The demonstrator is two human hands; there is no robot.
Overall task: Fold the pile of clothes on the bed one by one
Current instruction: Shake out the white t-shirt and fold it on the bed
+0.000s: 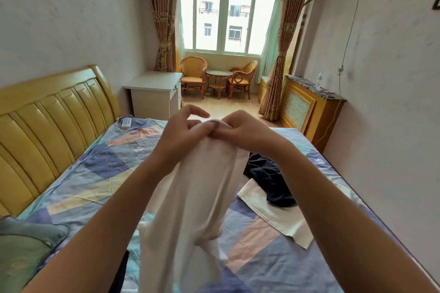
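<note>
Both hands meet in front of the person, raised above the bed (100,173), and together they pinch the top edge of a white garment (190,197). The left hand (183,133) curls its thumb and lower fingers into the cloth while its forefinger arches free above the grip; the right hand (240,129) closes its fingers over the same bunched edge, knuckles touching those of the left. From the grip the white garment hangs straight down between the two forearms in a long, loosely gathered drape, its lower end out of view at the bottom of the frame. Below and to the right of the grip, a dark navy garment (271,178) lies crumpled on the patchwork bedsheet, partly overlapping a flat white cloth (273,216) spread beside it. Far to the left of the grip runs the yellow padded headboard (47,126), with a white remote control (126,122) on the sheet near it. A grey-green pillow (23,250) sits at the lower left. Beyond the hands stand a white bedside cabinet (154,93) and two wicker chairs (192,74) by the window.
</note>
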